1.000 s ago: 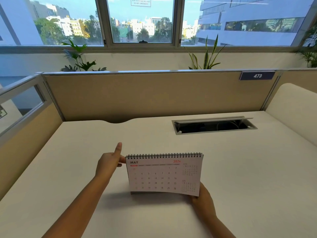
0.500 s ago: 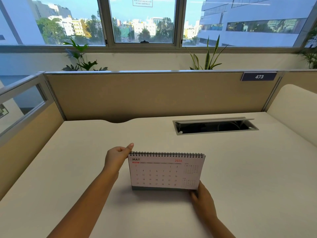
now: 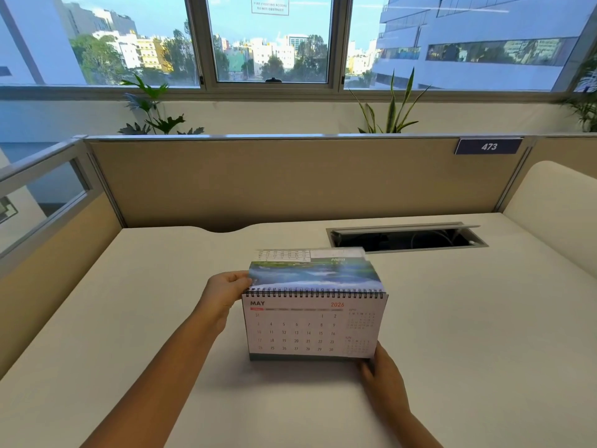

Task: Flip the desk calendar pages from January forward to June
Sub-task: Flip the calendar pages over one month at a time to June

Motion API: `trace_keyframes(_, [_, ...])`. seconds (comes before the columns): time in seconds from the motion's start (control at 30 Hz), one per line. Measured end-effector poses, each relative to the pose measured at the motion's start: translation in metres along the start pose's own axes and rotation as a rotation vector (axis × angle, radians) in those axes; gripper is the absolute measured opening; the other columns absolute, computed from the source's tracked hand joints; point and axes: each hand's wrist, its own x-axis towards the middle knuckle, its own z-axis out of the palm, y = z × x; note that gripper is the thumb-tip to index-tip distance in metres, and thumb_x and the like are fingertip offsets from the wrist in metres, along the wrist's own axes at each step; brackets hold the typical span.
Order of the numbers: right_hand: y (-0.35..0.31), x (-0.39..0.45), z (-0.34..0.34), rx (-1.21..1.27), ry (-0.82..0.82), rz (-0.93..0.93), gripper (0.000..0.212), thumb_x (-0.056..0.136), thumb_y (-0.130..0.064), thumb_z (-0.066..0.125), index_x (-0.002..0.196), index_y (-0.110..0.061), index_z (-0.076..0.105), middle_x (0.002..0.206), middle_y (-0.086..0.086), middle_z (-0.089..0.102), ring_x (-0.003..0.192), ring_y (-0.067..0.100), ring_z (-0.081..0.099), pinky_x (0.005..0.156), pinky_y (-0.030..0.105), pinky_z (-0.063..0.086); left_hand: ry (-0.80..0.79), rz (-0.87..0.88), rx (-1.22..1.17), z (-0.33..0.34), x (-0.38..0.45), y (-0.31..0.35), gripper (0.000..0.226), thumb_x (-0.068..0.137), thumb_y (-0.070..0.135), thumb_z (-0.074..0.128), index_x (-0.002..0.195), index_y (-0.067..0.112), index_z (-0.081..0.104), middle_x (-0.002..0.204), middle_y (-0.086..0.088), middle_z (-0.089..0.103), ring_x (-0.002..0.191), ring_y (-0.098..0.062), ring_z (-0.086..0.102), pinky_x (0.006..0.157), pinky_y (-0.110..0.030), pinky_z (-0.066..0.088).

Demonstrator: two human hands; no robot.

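A white spiral-bound desk calendar (image 3: 310,328) stands on the cream desk (image 3: 155,286), and its front page reads MAY 2026. Behind the spiral, a blurred page with a green-and-blue landscape picture (image 3: 316,274) rises toward the back, with another date-grid page edge above it. My left hand (image 3: 223,292) pinches the left edge of that raised page by the calendar's top left corner. My right hand (image 3: 384,379) grips the calendar's lower right corner at the base.
An open cable tray (image 3: 403,239) is sunk into the desk just behind the calendar to the right. Beige partitions (image 3: 290,179) wall the back and left; a plate (image 3: 488,146) reads 473. A rounded cream panel (image 3: 555,202) bounds the right side.
The calendar settled flat on its base. My left hand moved from a raised thumb to the top left corner, and a picture page now stands lifted behind the spiral. MAY still faces me.
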Motion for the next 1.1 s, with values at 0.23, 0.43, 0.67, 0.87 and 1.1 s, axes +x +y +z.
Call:
trace_keyframes(0.23, [0.0, -0.001, 0.0, 0.015, -0.027, 0.006, 0.033, 0.087, -0.015, 0.057, 0.118, -0.027, 0.051, 0.104, -0.01, 0.059, 0.091, 0.01, 0.056, 0.08, 0.023, 0.046, 0.133, 0.014, 0.188, 0.006, 0.007, 0.006, 0.024, 0.087, 0.019, 0.055, 0.066, 0.011, 0.049, 0.071, -0.014, 0.061, 0.067, -0.027, 0.062, 0.059, -0.035, 0.051])
trace_keyframes(0.43, [-0.002, -0.001, -0.002, 0.023, -0.016, -0.011, 0.03, 0.086, -0.017, 0.057, 0.107, -0.039, 0.051, 0.098, -0.017, 0.06, 0.083, 0.0, 0.057, 0.064, 0.007, 0.04, 0.201, 0.093, 0.241, 0.007, 0.009, 0.007, 0.016, 0.085, 0.021, 0.058, 0.079, 0.006, 0.056, 0.078, -0.014, 0.064, 0.073, -0.028, 0.062, 0.062, -0.036, 0.05])
trace_keyframes(0.67, [-0.001, 0.0, 0.0, 0.015, -0.022, 0.0, 0.037, 0.086, -0.018, 0.058, 0.101, -0.049, 0.043, 0.096, -0.019, 0.058, 0.082, -0.002, 0.056, 0.064, 0.007, 0.039, 0.212, 0.135, 0.417, 0.007, 0.007, -0.002, 0.016, 0.086, 0.022, 0.057, 0.08, 0.007, 0.058, 0.078, -0.014, 0.067, 0.065, -0.021, 0.056, 0.047, -0.025, 0.037])
trace_keyframes(0.87, [-0.001, 0.0, -0.001, 0.013, -0.022, -0.012, 0.032, 0.086, -0.016, 0.057, 0.104, -0.042, 0.047, 0.097, -0.016, 0.06, 0.083, 0.002, 0.057, 0.064, 0.007, 0.041, 0.247, 0.19, 0.453, 0.01, 0.007, -0.006, 0.016, 0.089, 0.023, 0.052, 0.082, 0.009, 0.056, 0.085, -0.016, 0.069, 0.074, -0.028, 0.063, 0.053, -0.027, 0.043])
trace_keyframes(1.1, [0.0, 0.0, -0.001, 0.012, -0.014, 0.0, 0.025, 0.087, -0.019, 0.056, 0.108, -0.031, 0.053, 0.1, -0.011, 0.062, 0.088, 0.007, 0.058, 0.067, 0.016, 0.043, 0.25, 0.258, 0.307, 0.012, 0.004, -0.006, 0.021, 0.088, 0.023, 0.053, 0.108, 0.016, 0.051, 0.092, -0.013, 0.066, 0.074, -0.026, 0.063, 0.049, -0.024, 0.048])
